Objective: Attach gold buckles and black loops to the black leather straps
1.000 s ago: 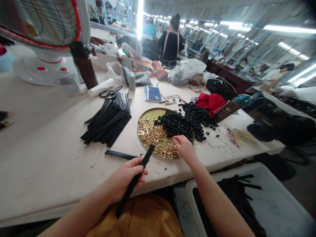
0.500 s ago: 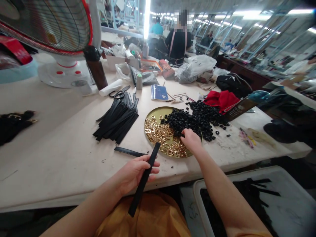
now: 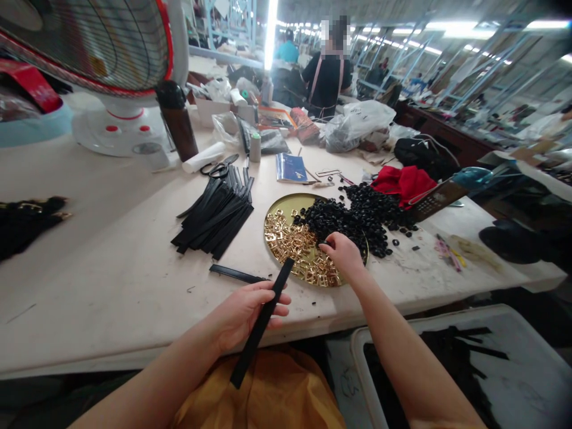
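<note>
My left hand (image 3: 243, 313) is closed around a long black strap (image 3: 261, 325) that points up toward a round gold tray (image 3: 290, 205). The tray holds gold buckles (image 3: 292, 244) and part of a heap of small black rings (image 3: 357, 217). My right hand (image 3: 342, 253) rests on the tray with fingers curled into the edge of the black rings, beside the buckles; what the fingertips pinch is hidden. One loose black strap (image 3: 236, 274) lies on the table just beyond my left hand.
A pile of black straps (image 3: 217, 211) lies left of the tray, with scissors (image 3: 218, 168) behind it. A fan (image 3: 102, 53), dark bottle (image 3: 176, 119), blue booklet (image 3: 290, 168), red cloth (image 3: 404, 179) and bags crowd the far table. A white bin (image 3: 451, 369) with straps stands at lower right. A person in an apron stands beyond.
My right hand has moved from the buckles up to the edge of the black rings and curled its fingers there. My left hand keeps its hold on the strap; the camera has shifted slightly.
</note>
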`<state>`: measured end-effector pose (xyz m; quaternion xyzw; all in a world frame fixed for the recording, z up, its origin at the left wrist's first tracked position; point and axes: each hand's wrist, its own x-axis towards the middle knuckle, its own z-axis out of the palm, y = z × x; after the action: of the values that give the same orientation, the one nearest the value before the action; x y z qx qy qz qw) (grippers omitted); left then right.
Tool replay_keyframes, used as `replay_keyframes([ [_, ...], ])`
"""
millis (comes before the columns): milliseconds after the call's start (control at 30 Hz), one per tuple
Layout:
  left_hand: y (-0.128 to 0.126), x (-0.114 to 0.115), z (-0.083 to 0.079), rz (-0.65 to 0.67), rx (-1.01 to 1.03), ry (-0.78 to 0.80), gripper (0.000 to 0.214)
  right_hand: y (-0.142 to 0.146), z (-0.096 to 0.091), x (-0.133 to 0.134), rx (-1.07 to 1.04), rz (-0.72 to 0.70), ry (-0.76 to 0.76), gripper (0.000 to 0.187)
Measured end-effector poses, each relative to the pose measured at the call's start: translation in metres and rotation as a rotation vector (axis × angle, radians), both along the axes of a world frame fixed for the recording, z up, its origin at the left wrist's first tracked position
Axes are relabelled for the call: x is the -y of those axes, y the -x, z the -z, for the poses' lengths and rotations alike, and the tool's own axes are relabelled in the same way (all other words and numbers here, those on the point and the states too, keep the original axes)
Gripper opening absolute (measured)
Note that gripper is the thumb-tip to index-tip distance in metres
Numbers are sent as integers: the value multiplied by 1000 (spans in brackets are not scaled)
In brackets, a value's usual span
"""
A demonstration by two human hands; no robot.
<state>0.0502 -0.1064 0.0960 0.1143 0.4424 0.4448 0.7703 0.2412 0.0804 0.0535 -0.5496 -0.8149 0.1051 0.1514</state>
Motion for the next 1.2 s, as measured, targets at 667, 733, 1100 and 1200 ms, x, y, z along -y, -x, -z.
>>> replay_keyframes([
  [667,-3,-9,3,48,168,83,21,20,-3,115,-1430,122,1166,26],
  [733,-3,-8,4,50,187,79,21,21,-4,116,-1426,95,1164,27],
  [1100,-5,-6,10,-5,140,109,26,17,-3,121,-1456,183,1107,24],
  [1200,-7,-4,12,-5,4,42,18,18,-3,123,-1469,189,1085,26],
])
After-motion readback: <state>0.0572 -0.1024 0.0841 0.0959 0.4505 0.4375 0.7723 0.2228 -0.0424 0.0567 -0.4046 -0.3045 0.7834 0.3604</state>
